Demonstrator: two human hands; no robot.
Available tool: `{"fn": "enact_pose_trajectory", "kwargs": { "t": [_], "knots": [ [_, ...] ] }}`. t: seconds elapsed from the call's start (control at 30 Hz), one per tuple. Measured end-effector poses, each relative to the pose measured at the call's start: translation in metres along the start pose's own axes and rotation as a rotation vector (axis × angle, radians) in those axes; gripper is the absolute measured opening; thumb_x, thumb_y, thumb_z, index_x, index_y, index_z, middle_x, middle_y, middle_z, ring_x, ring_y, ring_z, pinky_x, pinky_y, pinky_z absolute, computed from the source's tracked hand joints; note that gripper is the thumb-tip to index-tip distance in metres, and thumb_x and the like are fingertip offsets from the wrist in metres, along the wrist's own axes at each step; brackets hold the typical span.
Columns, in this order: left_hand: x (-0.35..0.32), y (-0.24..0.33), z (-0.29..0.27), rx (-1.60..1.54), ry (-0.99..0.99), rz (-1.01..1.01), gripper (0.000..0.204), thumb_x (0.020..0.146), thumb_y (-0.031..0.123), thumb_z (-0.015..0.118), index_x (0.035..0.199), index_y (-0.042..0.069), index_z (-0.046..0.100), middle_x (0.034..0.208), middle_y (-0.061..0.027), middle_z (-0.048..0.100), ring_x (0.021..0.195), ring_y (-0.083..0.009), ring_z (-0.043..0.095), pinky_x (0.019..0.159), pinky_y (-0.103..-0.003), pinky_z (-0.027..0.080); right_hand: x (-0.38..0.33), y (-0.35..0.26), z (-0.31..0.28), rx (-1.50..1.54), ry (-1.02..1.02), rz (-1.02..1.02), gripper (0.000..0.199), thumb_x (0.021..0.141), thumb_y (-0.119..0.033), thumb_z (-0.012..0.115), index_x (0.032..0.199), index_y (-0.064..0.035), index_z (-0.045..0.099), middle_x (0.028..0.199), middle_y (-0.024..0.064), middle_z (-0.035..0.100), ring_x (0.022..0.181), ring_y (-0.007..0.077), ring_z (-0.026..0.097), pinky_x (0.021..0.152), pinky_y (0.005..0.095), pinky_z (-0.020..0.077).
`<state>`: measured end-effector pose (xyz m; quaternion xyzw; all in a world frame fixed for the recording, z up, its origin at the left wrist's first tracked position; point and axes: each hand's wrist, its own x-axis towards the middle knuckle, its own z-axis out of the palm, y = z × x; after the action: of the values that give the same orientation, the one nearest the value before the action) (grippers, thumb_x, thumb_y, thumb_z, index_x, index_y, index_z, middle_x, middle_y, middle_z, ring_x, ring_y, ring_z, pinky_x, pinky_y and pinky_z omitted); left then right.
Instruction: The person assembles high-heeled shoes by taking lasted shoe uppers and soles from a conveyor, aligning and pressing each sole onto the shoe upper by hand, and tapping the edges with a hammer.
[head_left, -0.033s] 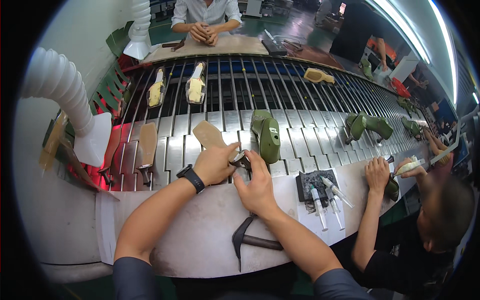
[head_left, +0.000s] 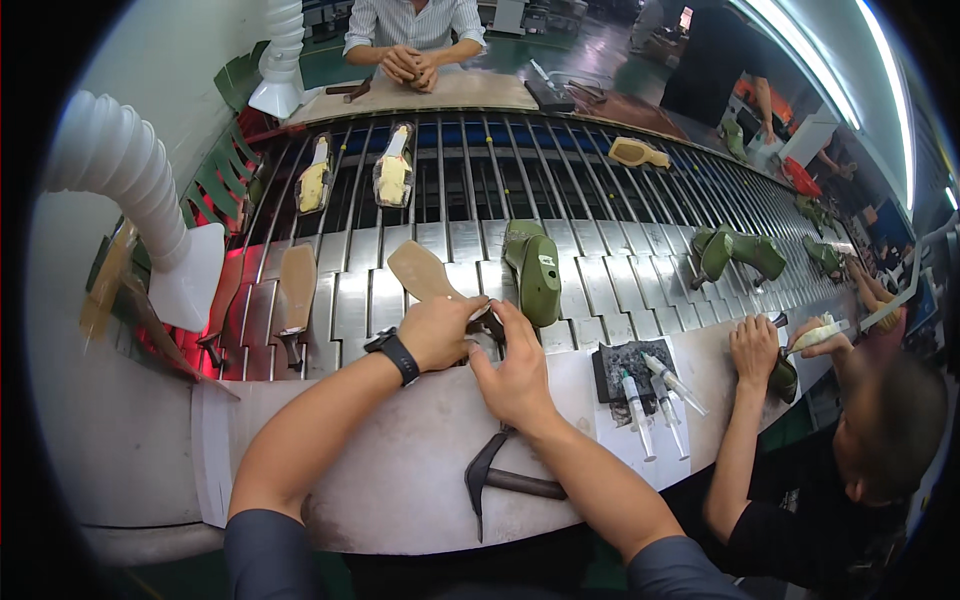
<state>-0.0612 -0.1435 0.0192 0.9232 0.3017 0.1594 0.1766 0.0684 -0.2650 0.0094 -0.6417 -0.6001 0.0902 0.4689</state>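
Two hands meet at desk [head_left: 400, 480] edge: left hand [head_left: 440, 332] grips tan insole [head_left: 422, 270], right hand [head_left: 512, 372] pinches small dark piece [head_left: 488, 322], mostly hidden btwn fingers. Insole flat, beige, tilted over conveyor slats [head_left: 450, 240]; hammer [head_left: 500, 480] partly under right wrist.

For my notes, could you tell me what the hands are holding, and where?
The left hand grips the tan insole at its near end; the right hand touches a small dark part there, too hidden to identify.

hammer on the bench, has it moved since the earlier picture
No. The hammer lies in the same spot on the bench, just below the right hand and left of the tray of syringes.
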Motion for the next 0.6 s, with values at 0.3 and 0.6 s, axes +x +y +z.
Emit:
{"fn": "enact_pose_trajectory", "kwargs": {
  "t": [0.3,0.6],
  "knots": [
    [-0.013,0.021,-0.028,-0.011,0.171,0.184,0.019,0.085,0.012,0.073,0.104,0.014,0.075,0.088,-0.0073,0.072,0.081,-0.0328,0.071,0.067,-0.046,0.056,0.007,-0.019,-0.018,0.186,-0.014,0.256,0.060,0.089,-0.015,0.076,0.143,0.0005,0.056,0.131,0.0261,0.067,0.118,0.0375,0.068,0.098,0.0418,0.0532],
    [0.080,-0.167,-0.044,0.079,0.421,-0.341,0.080,0.082,0.029,0.082,0.147,-0.001,0.049,0.131,-0.0254,0.063,0.123,-0.0403,0.061,0.102,-0.046,0.051,0.007,-0.013,-0.007,0.352,-0.033,0.271,0.033,0.091,-0.011,0.075,0.121,0.0001,0.069,0.102,0.0187,0.075,0.093,0.0284,0.074,0.087,0.0351,0.0559]
  ]
}}
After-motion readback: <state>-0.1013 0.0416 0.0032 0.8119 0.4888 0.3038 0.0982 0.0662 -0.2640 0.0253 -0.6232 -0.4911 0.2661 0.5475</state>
